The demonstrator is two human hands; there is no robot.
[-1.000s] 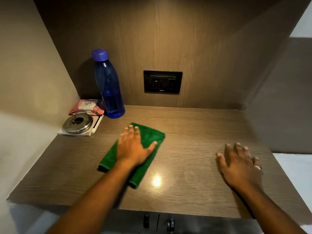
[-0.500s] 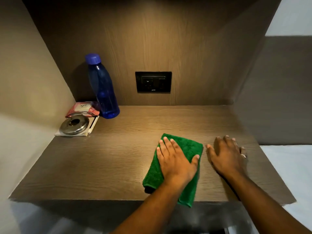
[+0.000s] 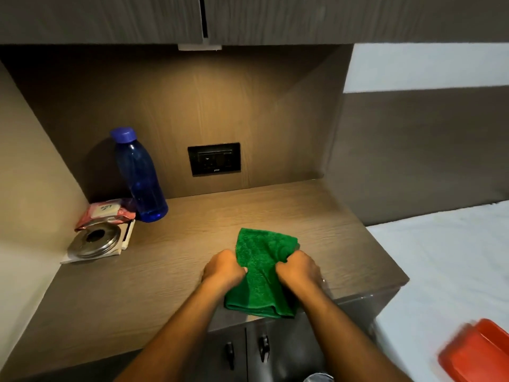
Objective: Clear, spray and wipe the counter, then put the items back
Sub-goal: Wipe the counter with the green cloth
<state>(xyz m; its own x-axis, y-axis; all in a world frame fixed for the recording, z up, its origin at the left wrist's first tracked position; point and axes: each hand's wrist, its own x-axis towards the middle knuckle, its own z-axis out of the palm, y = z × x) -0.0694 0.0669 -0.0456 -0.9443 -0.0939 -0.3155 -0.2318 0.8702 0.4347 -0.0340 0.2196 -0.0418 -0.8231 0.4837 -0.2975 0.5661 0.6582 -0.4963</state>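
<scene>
A green cloth (image 3: 261,268) lies on the wooden counter (image 3: 165,257) near its front edge, with its near end hanging over. My left hand (image 3: 224,267) grips the cloth's left side and my right hand (image 3: 298,268) grips its right side, both with curled fingers. At the back left of the counter stands a blue bottle (image 3: 140,175). Beside it lie a pink packet (image 3: 106,212) and a round steel lid (image 3: 95,242) on a white pad.
A black socket plate (image 3: 214,159) sits in the back wall. Cabinet doors with dark handles (image 3: 246,350) are under the counter. A bed with a white sheet (image 3: 440,271) is on the right, with a red tray (image 3: 479,354) on it.
My left hand slid the cloth from the left side to the right front of the counter. My right hand left the counter top and now both hands grip the cloth.
</scene>
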